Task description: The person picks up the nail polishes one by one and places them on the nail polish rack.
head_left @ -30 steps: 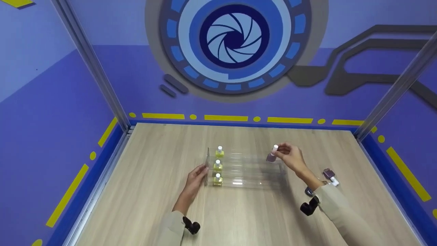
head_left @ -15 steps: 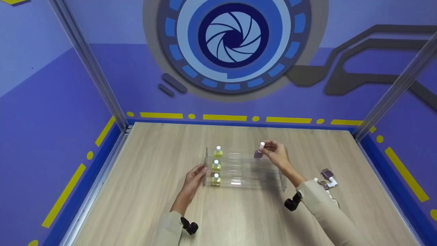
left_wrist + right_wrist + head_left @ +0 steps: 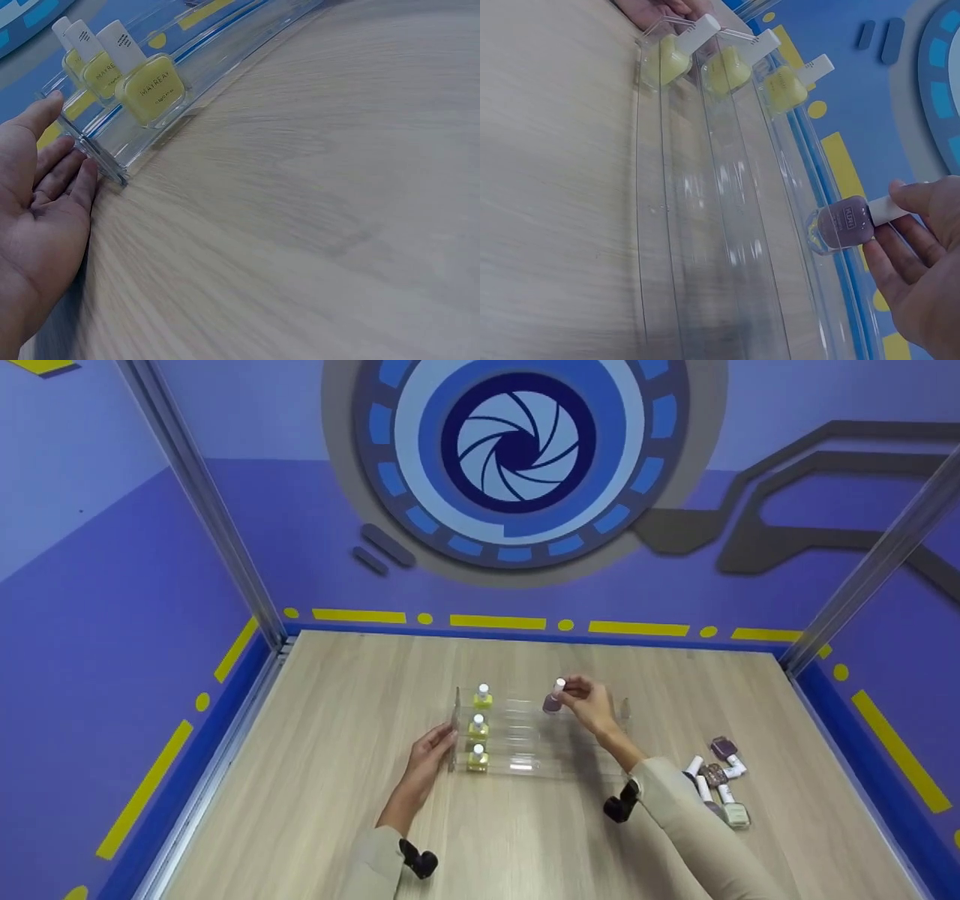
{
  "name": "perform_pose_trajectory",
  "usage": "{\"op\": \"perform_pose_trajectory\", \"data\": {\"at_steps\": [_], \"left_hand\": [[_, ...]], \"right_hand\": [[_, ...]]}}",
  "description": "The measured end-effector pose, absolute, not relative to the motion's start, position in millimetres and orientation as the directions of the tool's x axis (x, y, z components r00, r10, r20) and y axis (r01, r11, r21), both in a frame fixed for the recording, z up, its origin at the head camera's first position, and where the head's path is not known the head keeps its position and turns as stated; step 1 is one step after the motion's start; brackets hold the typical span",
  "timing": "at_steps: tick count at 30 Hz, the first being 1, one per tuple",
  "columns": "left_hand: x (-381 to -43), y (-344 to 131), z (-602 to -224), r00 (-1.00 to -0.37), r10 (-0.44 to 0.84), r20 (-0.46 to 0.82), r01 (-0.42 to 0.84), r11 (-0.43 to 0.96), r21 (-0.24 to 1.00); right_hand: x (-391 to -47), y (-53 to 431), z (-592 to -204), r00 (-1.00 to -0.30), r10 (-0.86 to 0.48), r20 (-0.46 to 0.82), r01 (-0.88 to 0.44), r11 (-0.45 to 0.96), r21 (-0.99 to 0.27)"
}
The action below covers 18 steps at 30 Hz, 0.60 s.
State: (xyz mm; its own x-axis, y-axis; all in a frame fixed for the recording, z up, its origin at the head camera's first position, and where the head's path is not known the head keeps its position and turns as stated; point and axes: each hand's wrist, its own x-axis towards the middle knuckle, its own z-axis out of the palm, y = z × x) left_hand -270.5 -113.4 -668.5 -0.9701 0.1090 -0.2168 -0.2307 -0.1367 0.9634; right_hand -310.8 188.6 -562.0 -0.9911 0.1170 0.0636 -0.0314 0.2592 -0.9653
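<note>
A clear tiered rack [image 3: 517, 767] stands on the table, with three yellow nail polish bottles [image 3: 478, 727] upright at its left end, one per tier. My left hand [image 3: 429, 750] rests against the rack's left end panel [image 3: 101, 154], its fingers on the outer face. My right hand [image 3: 592, 709] pinches the white cap of a mauve nail polish bottle [image 3: 845, 223] between thumb and fingers. That bottle is upright at the back tier, right of the yellow one; whether its base touches the tier I cannot tell.
Several nail polish bottles lie loose on the table right of the rack, among them a dark purple one [image 3: 724, 747], a glittery one [image 3: 716, 775] and a pale green one [image 3: 736, 814]. Blue panel walls [image 3: 255, 532] close in the table's back and sides.
My right hand has carried the mauve nail polish bottle leftward along the back tier, uncovering more of the loose bottles. My left hand stays at the rack's end.
</note>
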Motion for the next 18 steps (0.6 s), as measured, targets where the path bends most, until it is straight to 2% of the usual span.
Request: {"op": "perform_pose_trajectory", "data": {"at_steps": [11,18], "left_hand": [[-273,-114,-670,-0.972,0.112,-0.207,-0.222,-0.139,0.965],[-271,-117,-671,-0.973,0.122,-0.196,-0.213,-0.145,0.966]], "right_hand": [[-309,194,-558,-0.993,-0.056,0.102,-0.116,0.372,-0.921],[-305,205,-548,-0.984,-0.133,0.120,-0.159,0.335,-0.929]]}}
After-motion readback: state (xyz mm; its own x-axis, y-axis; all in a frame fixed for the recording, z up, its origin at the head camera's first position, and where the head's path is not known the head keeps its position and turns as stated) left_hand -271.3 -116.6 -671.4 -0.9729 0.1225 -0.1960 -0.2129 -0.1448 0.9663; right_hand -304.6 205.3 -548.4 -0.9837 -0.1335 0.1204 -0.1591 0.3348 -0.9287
